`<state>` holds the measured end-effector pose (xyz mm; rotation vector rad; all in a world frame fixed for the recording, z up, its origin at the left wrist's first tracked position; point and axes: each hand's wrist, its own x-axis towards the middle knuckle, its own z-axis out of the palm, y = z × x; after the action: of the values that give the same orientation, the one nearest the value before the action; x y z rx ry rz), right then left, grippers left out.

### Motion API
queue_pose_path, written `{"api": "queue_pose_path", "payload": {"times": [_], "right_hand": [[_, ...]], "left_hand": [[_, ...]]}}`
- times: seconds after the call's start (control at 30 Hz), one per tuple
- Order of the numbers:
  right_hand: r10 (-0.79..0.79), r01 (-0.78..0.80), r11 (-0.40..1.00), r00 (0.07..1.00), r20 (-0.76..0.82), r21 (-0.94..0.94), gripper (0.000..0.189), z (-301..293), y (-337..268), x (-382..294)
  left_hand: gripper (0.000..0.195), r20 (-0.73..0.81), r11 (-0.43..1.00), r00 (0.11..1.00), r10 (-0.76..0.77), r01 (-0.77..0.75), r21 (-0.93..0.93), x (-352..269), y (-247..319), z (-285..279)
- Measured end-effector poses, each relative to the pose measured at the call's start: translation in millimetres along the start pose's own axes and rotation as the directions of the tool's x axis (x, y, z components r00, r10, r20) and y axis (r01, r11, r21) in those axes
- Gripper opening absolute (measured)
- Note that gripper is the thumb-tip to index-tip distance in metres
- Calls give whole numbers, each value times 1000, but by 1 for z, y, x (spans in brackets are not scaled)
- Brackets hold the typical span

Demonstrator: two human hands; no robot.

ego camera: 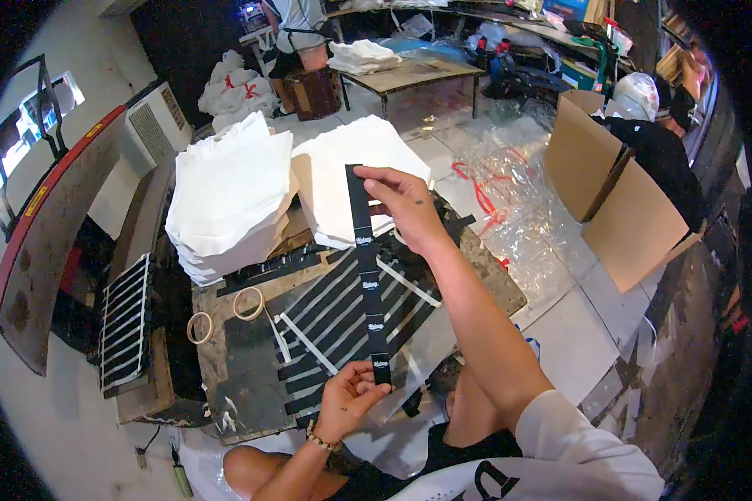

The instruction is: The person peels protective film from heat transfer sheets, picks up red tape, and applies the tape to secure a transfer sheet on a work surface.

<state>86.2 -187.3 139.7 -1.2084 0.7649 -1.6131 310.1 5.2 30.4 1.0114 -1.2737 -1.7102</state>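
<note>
A black strip of printed labels is stretched lengthwise between my hands, above the worktable. Its far end is pinched by my right hand, its near end by my left hand. Under it, many black strips lie in slanting parallel rows, with pale strips of tape across them. Two tape rolls, one beside the rows and another at the table's left edge, lie on their sides. A tall stack of white sheets or fabric and a second white stack stand at the far side.
Open cardboard boxes with dark cloth stand on the right. Clear plastic wrapping with red ties covers part of the tiled floor. A rack of black strips leans at the left. Another person is near the low back table.
</note>
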Motion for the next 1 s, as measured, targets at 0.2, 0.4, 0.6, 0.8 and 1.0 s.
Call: {"api": "queue_pose_path", "payload": {"times": [0.2,0.4,0.6,0.8,1.0], "right_hand": [[-41,27,985,996,-80,-168,38,0,5,2],[-28,46,997,961,-275,57,35,-35,4,4],[-5,17,999,955,-296,36,36,-53,11,4],[204,-220,966,972,-118,-137,39,-39,9,-13],[346,-293,898,931,114,-329,26,-7,81,-19]], "left_hand": [[37,-19,1000,1000,20,-20,-2,-8,-1,-17],[29,-32,995,996,81,-79,60,-3,23,-29],[26,-174,974,962,212,-194,116,-9,44,-59],[26,-487,945,810,326,-268,188,-6,96,-131],[20,-605,976,768,209,-122,182,25,93,-253]]}}
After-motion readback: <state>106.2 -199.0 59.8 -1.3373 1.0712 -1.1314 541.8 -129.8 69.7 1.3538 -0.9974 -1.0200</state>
